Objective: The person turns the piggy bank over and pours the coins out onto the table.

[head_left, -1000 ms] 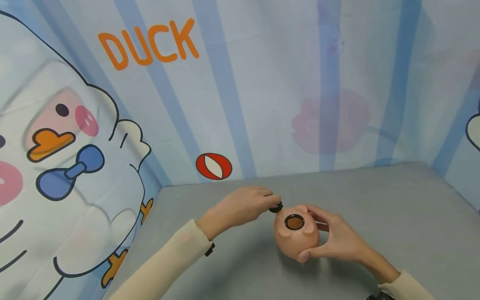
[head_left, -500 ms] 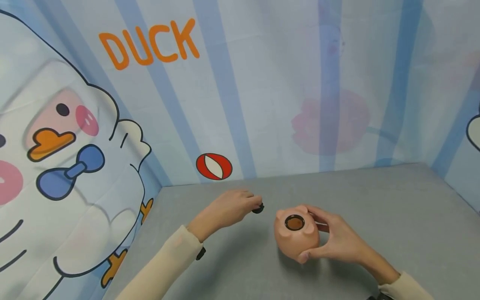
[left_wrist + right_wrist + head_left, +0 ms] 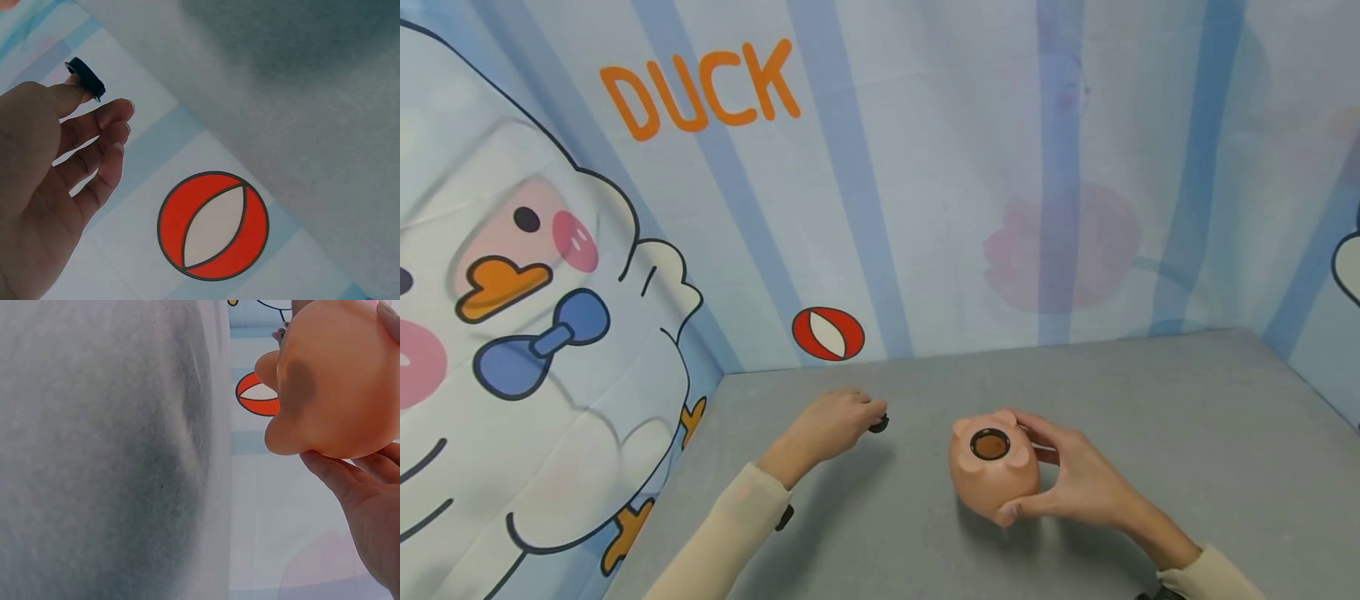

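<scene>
Left hand (image 3: 826,429): a narrow pinch, with a black cap (image 3: 86,79) held at the thumb tip; the index finger is largely hidden behind it in the left wrist view, while the other fingers are bent and bear on nothing. The cap projects beyond the fingertips on the side facing the right hand, raised above the grey surface (image 3: 1150,400), and lies apart from the vessel. It is probably light and fairly stiff, its thin edge best taken between thumb and forefinger; so small a piece could slip from a loose pinch.

Pink rounded vessel (image 3: 985,487): well to the right of the left hand's pinch and within the right hand's grasp, its round dark-rimmed opening (image 3: 990,444) facing up among small knobs (image 3: 1018,458). The smooth body appears light and perhaps slightly yielding — whether hollow plastic or something softer cannot be told — and is best held round its broad flank, away from the opening.

Right hand (image 3: 1082,479): a wide grasp on the vessel's right flank, thumb on the near side, fingers on the far side. Whether the vessel's underside touches the surface is unclear.
</scene>
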Demonstrator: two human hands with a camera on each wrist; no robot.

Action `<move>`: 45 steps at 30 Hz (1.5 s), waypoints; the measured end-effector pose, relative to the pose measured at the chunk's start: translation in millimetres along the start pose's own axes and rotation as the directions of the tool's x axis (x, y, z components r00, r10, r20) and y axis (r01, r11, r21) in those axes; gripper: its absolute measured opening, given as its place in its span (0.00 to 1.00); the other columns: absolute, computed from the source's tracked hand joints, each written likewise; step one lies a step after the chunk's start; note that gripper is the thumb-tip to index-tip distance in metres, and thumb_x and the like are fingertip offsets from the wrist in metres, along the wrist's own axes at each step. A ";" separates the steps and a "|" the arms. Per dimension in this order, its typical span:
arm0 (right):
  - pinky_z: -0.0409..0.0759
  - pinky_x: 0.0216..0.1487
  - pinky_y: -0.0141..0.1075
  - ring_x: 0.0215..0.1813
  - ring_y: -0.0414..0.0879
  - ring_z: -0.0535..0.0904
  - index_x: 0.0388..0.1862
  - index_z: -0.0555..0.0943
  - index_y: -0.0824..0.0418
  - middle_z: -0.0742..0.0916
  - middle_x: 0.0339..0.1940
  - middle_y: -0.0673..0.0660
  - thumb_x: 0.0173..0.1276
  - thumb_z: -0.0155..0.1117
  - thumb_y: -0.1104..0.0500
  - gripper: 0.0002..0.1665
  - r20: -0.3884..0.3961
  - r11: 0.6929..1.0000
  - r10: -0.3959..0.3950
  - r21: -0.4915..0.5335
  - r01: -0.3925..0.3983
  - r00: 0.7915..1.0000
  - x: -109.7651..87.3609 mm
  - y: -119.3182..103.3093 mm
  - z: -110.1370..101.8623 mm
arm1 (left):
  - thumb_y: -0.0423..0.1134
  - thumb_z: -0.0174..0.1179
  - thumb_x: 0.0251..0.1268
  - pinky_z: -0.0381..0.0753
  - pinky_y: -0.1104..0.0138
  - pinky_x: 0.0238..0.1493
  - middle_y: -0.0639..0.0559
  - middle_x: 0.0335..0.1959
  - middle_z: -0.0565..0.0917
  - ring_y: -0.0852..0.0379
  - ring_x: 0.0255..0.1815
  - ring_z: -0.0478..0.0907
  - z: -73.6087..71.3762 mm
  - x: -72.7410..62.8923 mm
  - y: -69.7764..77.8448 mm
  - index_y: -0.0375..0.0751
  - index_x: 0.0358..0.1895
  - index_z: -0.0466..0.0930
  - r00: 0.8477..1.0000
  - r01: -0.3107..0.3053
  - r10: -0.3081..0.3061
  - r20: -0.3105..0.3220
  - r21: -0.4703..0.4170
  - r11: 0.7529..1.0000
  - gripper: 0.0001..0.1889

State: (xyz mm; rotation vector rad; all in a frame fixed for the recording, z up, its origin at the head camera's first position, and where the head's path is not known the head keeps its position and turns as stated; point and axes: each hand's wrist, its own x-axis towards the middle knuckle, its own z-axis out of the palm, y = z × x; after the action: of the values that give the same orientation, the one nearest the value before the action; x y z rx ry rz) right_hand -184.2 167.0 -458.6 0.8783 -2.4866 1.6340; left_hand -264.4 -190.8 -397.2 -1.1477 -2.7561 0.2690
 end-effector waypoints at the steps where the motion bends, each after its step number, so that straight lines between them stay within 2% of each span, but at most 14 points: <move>1: 0.88 0.63 0.37 0.69 0.44 0.83 0.83 0.66 0.48 0.80 0.75 0.57 0.57 0.86 0.52 0.57 -0.002 1.000 0.000 -0.003 0.000 1.000 0.0 -0.3 -0.4 | 0.35 0.63 0.77 0.76 0.70 0.33 0.56 0.27 0.81 0.59 0.31 0.72 1.7 -0.6 -0.7 0.47 0.39 0.79 1.000 0.012 -0.012 0.008 -0.009 1.000 0.04; 5: 0.88 0.63 0.37 0.69 0.41 0.82 0.83 0.66 0.49 0.80 0.75 0.57 0.57 0.86 0.52 0.57 -0.006 1.000 0.001 -0.002 -0.001 1.000 0.1 -1.0 -1.7 | 0.37 0.63 0.77 0.70 0.71 0.29 0.58 0.24 0.75 0.60 0.30 0.69 9.3 -3.7 -2.4 0.48 0.36 0.77 0.997 0.070 -0.068 0.038 -0.046 0.997 0.07; 11: 0.88 0.63 0.37 0.69 0.41 0.83 0.82 0.66 0.49 0.80 0.75 0.58 0.57 0.86 0.53 0.57 -0.006 1.000 -0.009 0.004 0.009 1.000 0.0 -0.7 -2.5 | 0.38 0.63 0.77 0.70 0.71 0.28 0.58 0.22 0.74 0.61 0.25 0.68 22.3 -9.9 -8.6 0.48 0.33 0.75 0.987 0.156 -0.151 0.058 -0.097 0.983 0.10; 15: 0.88 0.63 0.37 0.69 0.43 0.83 0.83 0.66 0.49 0.80 0.75 0.58 0.58 0.86 0.53 0.57 -0.006 1.000 -0.010 0.007 0.010 1.000 -0.1 -1.2 -2.9 | 0.38 0.63 0.78 0.69 0.71 0.29 0.59 0.22 0.73 0.62 0.24 0.68 30.3 -13.7 -16.5 0.48 0.32 0.74 0.971 0.232 -0.222 0.085 -0.126 0.965 0.11; 21: 0.87 0.63 0.35 0.68 0.43 0.83 0.83 0.65 0.51 0.81 0.74 0.57 0.57 0.86 0.52 0.58 -0.014 1.000 -0.013 0.000 0.013 1.000 0.2 -3.2 -3.2 | 0.37 0.61 0.78 0.67 0.69 0.28 0.57 0.21 0.71 0.60 0.24 0.67 39.4 -24.4 -29.8 0.48 0.30 0.72 0.951 0.308 -0.299 0.082 -0.156 0.938 0.14; 25: 0.88 0.63 0.35 0.68 0.40 0.83 0.83 0.65 0.53 0.80 0.74 0.58 0.58 0.86 0.52 0.58 -0.009 1.000 -0.009 0.009 0.009 1.000 0.0 -2.9 -2.8 | 0.36 0.61 0.78 0.65 0.69 0.29 0.58 0.21 0.70 0.59 0.24 0.66 48.5 -34.5 -38.7 0.49 0.28 0.71 0.929 0.369 -0.354 0.106 -0.193 0.909 0.16; 27: 0.88 0.63 0.35 0.68 0.42 0.83 0.83 0.65 0.53 0.81 0.74 0.58 0.57 0.86 0.52 0.58 -0.010 1.000 -0.012 0.008 0.012 1.000 0.0 -2.4 -2.6 | 0.36 0.62 0.78 0.65 0.69 0.28 0.57 0.20 0.70 0.60 0.24 0.66 53.5 -39.4 -43.0 0.49 0.28 0.71 0.919 0.394 -0.378 0.115 -0.209 0.895 0.16; 30: 0.88 0.62 0.35 0.68 0.42 0.83 0.83 0.65 0.52 0.81 0.74 0.57 0.57 0.86 0.52 0.59 -0.015 1.000 -0.015 -0.001 0.015 1.000 0.2 -2.2 -2.5 | 0.36 0.62 0.77 0.65 0.70 0.27 0.57 0.20 0.70 0.60 0.23 0.66 59.7 -46.0 -47.8 0.49 0.27 0.70 0.907 0.421 -0.404 0.118 -0.220 0.880 0.16; 33: 0.88 0.62 0.35 0.68 0.43 0.83 0.83 0.65 0.52 0.82 0.73 0.56 0.56 0.87 0.51 0.59 -0.021 1.000 -0.016 -0.011 0.016 1.000 -0.3 -1.9 -1.8 | 0.35 0.62 0.77 0.66 0.70 0.26 0.56 0.20 0.71 0.59 0.23 0.66 64.6 -51.4 -50.9 0.48 0.27 0.71 0.903 0.429 -0.414 0.114 -0.224 0.875 0.16; 35: 0.87 0.63 0.34 0.68 0.40 0.83 0.83 0.65 0.52 0.82 0.73 0.56 0.56 0.87 0.51 0.59 -0.024 1.000 -0.013 -0.020 0.012 1.000 -0.6 -1.8 -1.7 | 0.35 0.62 0.77 0.67 0.69 0.26 0.56 0.20 0.73 0.59 0.23 0.67 65.5 -54.1 -51.8 0.48 0.27 0.71 0.899 0.438 -0.423 0.112 -0.223 0.871 0.16; 39: 0.87 0.63 0.33 0.68 0.42 0.83 0.83 0.65 0.52 0.81 0.74 0.56 0.55 0.87 0.50 0.59 -0.025 1.000 -0.010 -0.030 0.009 1.000 -0.5 -1.8 -1.3 | 0.33 0.62 0.76 0.68 0.68 0.26 0.55 0.21 0.75 0.60 0.23 0.67 65.8 -58.4 -53.2 0.46 0.28 0.75 0.891 0.454 -0.443 0.100 -0.220 0.863 0.14; 45: 0.88 0.62 0.36 0.68 0.44 0.84 0.82 0.66 0.51 0.81 0.74 0.56 0.55 0.87 0.51 0.59 -0.023 0.999 -0.017 -0.027 0.016 1.000 -1.0 -1.5 0.1 | 0.33 0.62 0.75 0.65 0.68 0.26 0.55 0.19 0.71 0.59 0.22 0.65 67.9 -62.0 -55.1 0.46 0.24 0.72 0.881 0.474 -0.459 0.119 -0.195 0.859 0.17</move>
State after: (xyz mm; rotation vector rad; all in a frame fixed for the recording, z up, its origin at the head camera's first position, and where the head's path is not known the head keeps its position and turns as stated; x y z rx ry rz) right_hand -182.7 167.0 -457.8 0.8690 -2.4733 1.5924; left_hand -272.6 -280.6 -455.2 -0.4688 -3.0700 -0.0591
